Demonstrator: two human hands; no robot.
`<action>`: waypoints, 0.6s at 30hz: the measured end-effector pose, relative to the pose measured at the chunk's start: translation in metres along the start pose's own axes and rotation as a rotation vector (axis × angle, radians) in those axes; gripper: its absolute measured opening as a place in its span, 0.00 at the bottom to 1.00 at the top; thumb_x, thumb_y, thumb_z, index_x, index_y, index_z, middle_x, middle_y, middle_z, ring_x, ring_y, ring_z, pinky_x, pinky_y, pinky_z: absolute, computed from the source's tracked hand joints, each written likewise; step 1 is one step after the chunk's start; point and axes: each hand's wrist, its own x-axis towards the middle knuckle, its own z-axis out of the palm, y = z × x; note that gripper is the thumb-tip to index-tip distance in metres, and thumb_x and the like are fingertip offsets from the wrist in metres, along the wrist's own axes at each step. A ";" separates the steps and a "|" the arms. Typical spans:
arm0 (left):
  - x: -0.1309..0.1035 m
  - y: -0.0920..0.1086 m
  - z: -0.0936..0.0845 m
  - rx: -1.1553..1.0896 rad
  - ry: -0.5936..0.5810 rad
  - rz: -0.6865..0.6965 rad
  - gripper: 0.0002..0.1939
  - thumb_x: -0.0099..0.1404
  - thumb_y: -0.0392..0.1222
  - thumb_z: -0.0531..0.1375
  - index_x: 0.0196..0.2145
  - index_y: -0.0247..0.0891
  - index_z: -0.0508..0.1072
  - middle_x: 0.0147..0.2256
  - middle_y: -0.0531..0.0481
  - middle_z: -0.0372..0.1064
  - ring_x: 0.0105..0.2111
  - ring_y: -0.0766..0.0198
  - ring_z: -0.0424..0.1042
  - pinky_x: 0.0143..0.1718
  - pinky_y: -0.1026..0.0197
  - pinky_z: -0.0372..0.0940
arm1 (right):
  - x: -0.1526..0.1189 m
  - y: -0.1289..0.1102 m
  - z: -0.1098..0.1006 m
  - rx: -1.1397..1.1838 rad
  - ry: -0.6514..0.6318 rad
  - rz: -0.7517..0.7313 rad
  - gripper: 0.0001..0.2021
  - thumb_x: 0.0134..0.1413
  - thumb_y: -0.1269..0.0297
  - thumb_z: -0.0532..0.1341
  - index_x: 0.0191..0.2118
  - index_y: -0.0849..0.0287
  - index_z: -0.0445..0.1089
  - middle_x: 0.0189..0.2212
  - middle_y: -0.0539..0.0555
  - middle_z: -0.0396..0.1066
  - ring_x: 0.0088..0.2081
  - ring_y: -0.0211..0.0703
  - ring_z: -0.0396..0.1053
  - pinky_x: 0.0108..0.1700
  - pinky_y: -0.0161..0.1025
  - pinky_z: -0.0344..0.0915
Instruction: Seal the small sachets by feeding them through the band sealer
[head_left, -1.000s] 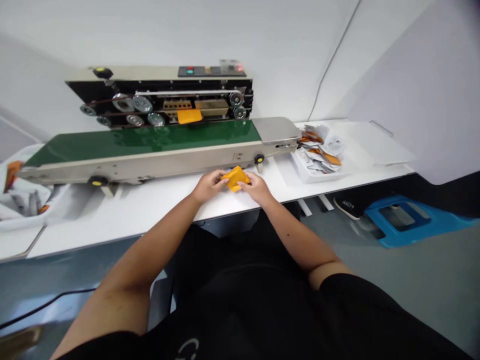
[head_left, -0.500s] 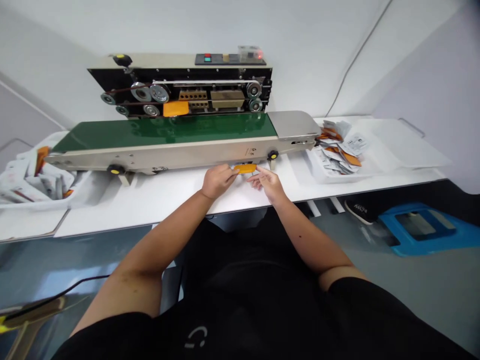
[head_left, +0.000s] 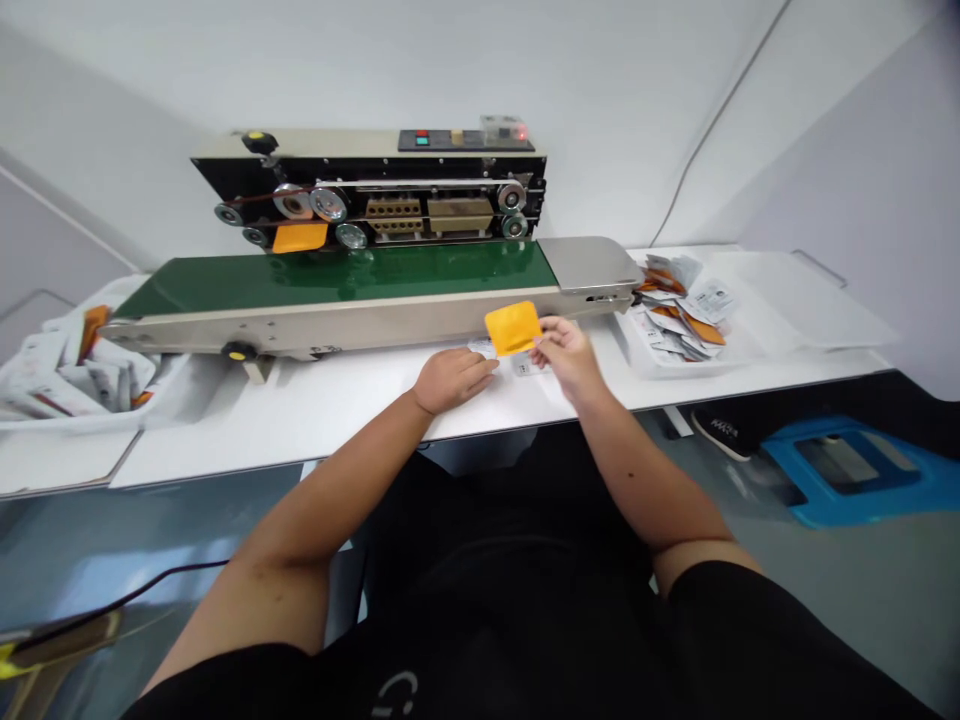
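My right hand [head_left: 564, 352] pinches a small orange packet [head_left: 513, 328] by its right edge, holding it up in front of the band sealer's conveyor. My left hand [head_left: 454, 379] is low over the white table, fingers stretched to the right and slightly bent, with no object visible in them. Close to its fingertips is a whitish printed packet [head_left: 482, 347], partly hidden. Another printed packet [head_left: 529, 364] lies beneath the orange one. Along the back stands the band sealer [head_left: 427, 215] with its green belt [head_left: 330, 280]. A second orange packet [head_left: 300, 237] hangs from its rollers, at the left.
A white bin [head_left: 667, 368] of silver and orange packets stands at the right. The left bin [head_left: 180, 385] holds more packets. A flat white lid or tray [head_left: 810, 305] lies at the far right. Below are a blue stool [head_left: 795, 460] and a shoe [head_left: 721, 436].
The orange packet has risen and turned its broad side to view, in my right hand alone. My left hand has let go of it. The packet in the sealer has travelled left.
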 end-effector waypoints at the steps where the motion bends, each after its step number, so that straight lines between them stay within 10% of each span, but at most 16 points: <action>1: 0.001 -0.001 0.001 -0.013 -0.001 -0.024 0.18 0.80 0.52 0.53 0.54 0.42 0.79 0.43 0.41 0.80 0.43 0.54 0.79 0.47 0.52 0.73 | 0.009 -0.012 -0.005 -0.009 0.033 -0.057 0.17 0.47 0.60 0.69 0.44 0.56 0.70 0.23 0.46 0.74 0.21 0.35 0.68 0.25 0.32 0.63; 8: 0.005 -0.013 0.005 -0.044 -0.099 -0.124 0.17 0.72 0.45 0.61 0.55 0.39 0.78 0.64 0.39 0.70 0.61 0.47 0.72 0.63 0.44 0.68 | 0.111 -0.082 -0.029 -0.075 0.208 -0.081 0.12 0.54 0.72 0.65 0.44 0.57 0.68 0.22 0.44 0.69 0.21 0.32 0.67 0.24 0.28 0.65; 18: 0.000 -0.016 0.012 -0.030 -0.347 -0.320 0.39 0.73 0.58 0.59 0.75 0.39 0.59 0.74 0.38 0.55 0.72 0.40 0.60 0.72 0.37 0.56 | 0.183 -0.093 0.005 -0.051 0.200 0.179 0.11 0.54 0.81 0.64 0.35 0.58 0.65 0.21 0.47 0.68 0.22 0.32 0.69 0.24 0.27 0.71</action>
